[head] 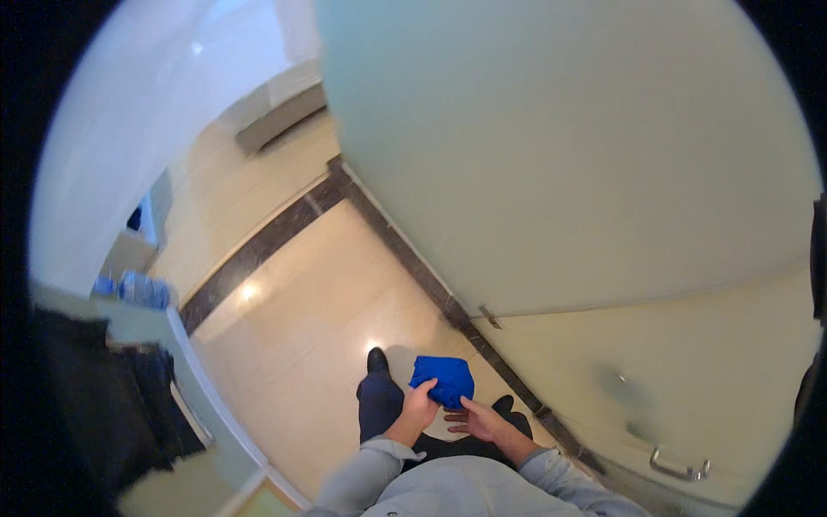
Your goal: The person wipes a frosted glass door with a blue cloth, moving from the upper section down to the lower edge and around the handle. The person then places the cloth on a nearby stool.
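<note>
A folded piece of bright blue cloth (446,378) is held in front of my waist, above the pale floor. My left hand (421,408) grips its near left edge, thumb on top and the other fingers beneath. At the near right corner, my right hand (483,421) has its thumb against the cloth, apparently pinching the edge. Its other fingers spread free of the cloth, below the left hand's side. My dark shoe (377,360) shows beyond the cloth on the left, and the other shoe (504,406) is partly hidden by my right hand.
A frosted glass wall (568,161) rises along my right, with a metal door handle (678,466) low down. Dark garments (142,400) hang at the left. Beyond them stand clear blue plastic bottles (143,289). Dark stone strips (258,249) border the floor; a grey bench (284,119) lies farther off.
</note>
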### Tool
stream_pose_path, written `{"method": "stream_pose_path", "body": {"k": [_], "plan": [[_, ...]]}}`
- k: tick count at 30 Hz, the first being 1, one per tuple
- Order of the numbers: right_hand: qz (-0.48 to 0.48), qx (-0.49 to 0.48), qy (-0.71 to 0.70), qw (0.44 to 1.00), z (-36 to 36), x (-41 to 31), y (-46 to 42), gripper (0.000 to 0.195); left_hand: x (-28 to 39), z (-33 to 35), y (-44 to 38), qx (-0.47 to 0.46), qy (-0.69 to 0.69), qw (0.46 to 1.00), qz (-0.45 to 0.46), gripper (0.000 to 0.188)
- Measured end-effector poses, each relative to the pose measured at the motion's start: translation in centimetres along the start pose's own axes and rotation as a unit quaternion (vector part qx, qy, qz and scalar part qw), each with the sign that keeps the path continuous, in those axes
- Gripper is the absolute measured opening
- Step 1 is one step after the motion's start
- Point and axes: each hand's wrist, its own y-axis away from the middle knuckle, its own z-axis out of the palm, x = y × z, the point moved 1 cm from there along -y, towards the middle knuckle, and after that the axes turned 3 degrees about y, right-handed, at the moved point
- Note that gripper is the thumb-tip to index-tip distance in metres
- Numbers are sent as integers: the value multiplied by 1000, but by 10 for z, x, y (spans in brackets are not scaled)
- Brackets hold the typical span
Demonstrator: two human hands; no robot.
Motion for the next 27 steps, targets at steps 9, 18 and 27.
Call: {"method": "stream_pose_path", "body": {"k": [9, 18, 27], "plan": [[-296, 157, -155, 929, 140, -114, 71, 46, 136, 100, 72, -119, -198, 966, -118, 27], [-696, 547, 101, 454, 216, -230, 259, 33, 219, 189, 83, -186, -344, 920, -33, 26], [-570, 724, 363, 139, 228, -333, 205, 56, 303, 293, 87, -259, -465, 832, 157, 21]]}}
